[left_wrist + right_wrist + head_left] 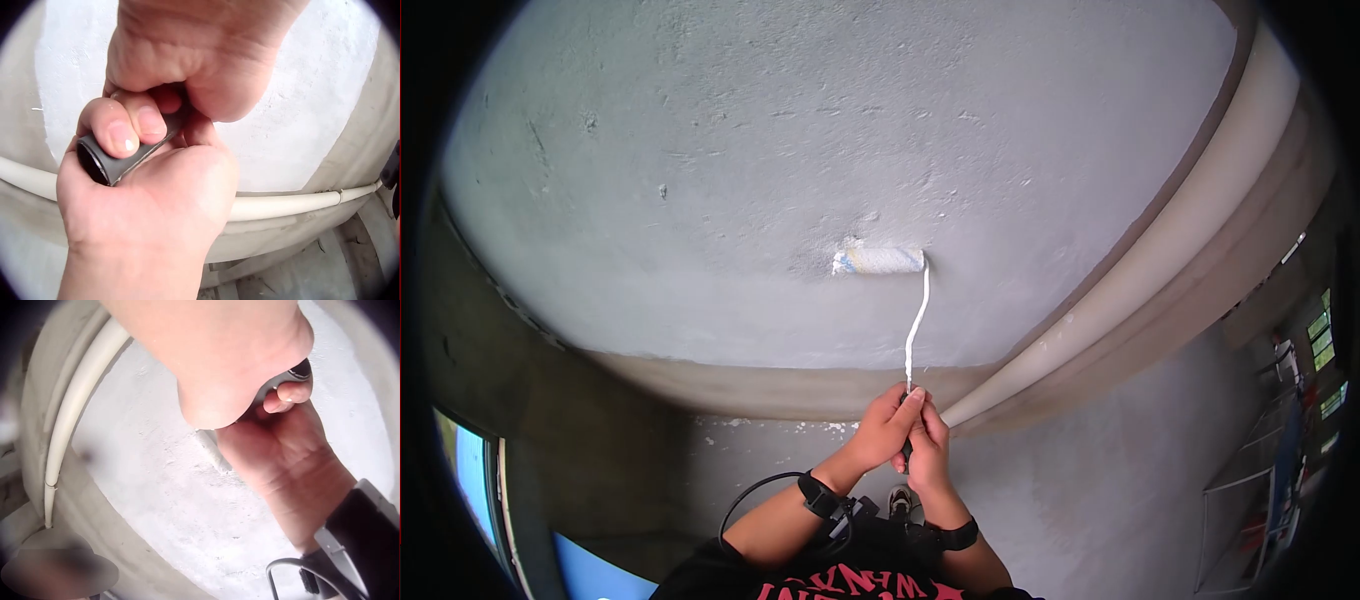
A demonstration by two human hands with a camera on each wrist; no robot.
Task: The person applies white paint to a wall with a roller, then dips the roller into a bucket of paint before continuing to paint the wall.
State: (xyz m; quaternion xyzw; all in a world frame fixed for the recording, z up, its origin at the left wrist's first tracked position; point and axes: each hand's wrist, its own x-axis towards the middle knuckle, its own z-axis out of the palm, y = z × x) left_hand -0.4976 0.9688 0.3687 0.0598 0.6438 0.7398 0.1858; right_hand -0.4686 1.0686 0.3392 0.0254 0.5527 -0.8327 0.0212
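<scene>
Both hands grip the dark handle of a paint roller in front of the body. In the head view the left hand is slightly higher and the right hand lower, close against it. Curled fingers and the handle's open end show in the left wrist view; the hands hide the rest of the grip. A white-coated rod runs up from them to the roller sleeve, which lies level against the grey-white wall. White paint coats the sleeve, with faint blue and yellow stripes showing through.
Below the painted area runs a bare brownish band. A thick pale pipe curves along the right side. White spatters dot the grey floor. A metal frame stands at right, and a blue-paned window at left.
</scene>
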